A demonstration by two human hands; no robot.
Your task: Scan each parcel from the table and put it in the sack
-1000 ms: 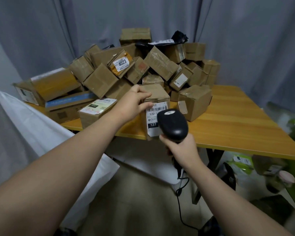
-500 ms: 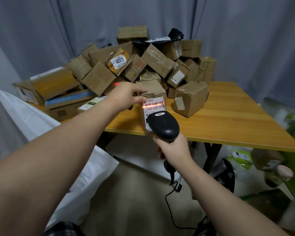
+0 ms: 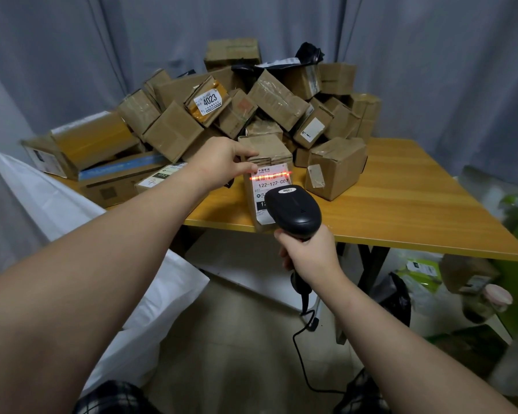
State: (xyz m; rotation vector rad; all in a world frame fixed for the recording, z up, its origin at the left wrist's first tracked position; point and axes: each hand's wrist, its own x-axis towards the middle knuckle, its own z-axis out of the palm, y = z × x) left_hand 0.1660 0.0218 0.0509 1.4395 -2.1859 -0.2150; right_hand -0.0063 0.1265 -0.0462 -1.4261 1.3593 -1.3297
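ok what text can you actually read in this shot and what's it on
"4023": sticker on the orange-taped box in the pile.
"122-122-C07": white label on the parcel the left hand holds.
Too small or blurred to read: the scanner logo, the white label's finer print, other boxes' labels.

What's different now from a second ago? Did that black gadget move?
The scanner in the right hand dropped lower, uncovering the barcode, and a red scan line now lies across it. Unchanged: the left hand holds the parcel by its top at the table edge; the pile behind sits as before.
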